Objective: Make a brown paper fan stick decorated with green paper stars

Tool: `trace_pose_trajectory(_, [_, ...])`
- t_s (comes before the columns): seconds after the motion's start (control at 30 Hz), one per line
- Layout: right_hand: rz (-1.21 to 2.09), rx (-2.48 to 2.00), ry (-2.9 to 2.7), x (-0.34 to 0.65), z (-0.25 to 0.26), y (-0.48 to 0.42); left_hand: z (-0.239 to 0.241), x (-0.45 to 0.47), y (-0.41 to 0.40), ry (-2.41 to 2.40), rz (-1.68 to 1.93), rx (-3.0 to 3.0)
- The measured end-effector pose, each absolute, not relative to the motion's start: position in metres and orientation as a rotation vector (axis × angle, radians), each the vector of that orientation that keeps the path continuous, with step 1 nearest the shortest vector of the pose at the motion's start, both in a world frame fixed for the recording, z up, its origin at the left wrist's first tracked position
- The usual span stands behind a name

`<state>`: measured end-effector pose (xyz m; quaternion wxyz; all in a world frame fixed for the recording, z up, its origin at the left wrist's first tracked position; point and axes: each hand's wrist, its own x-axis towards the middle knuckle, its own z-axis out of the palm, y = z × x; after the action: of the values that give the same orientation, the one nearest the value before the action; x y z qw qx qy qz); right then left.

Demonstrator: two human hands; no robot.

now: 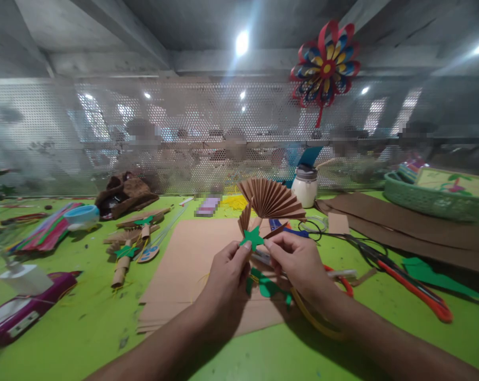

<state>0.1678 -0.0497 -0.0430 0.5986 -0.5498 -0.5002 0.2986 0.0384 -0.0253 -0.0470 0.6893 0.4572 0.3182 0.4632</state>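
My left hand (228, 269) pinches a green paper star (252, 238) with the thumb laid on its lower left. Behind the star rise a large pleated brown paper fan (272, 200) and a smaller pleated piece (244, 218), seemingly one craft piece with it. At the star's right point, the thumb and fingertips of my right hand (297, 255) are closed together; whether they grip the star's tip or something small is unclear. Below the hands, green paper cutouts (268, 287) lie over stacked brown paper sheets (172, 270).
Similar fan pieces with green stars (124, 253) lie left, near a blue ring-shaped holder (81, 216) and a purple power strip (37, 307). Blue-handled scissors (298, 230), a white jar (304, 189), a red-handled tool (416, 292) and a green basket (433, 203) are right.
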Motion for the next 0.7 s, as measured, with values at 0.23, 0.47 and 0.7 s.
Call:
trace_pose_trajectory(0.23, [0.713, -1.290, -1.151, 0.168, -0.045, -0.048, -0.041, 0.038, -0.031, 0.693, 1.009, 0.974])
trace_pose_trajectory(0.47, [0.617, -1.311, -1.188, 0.173, -0.038, -0.051, -0.037, 0.033, -0.031, 0.729, 0.993, 0.991])
trace_pose_trajectory(0.7, [0.653, -1.255, -1.079, 0.184, -0.038, -0.043, -0.045, 0.029, -0.022, 0.787, 0.895, 1.036])
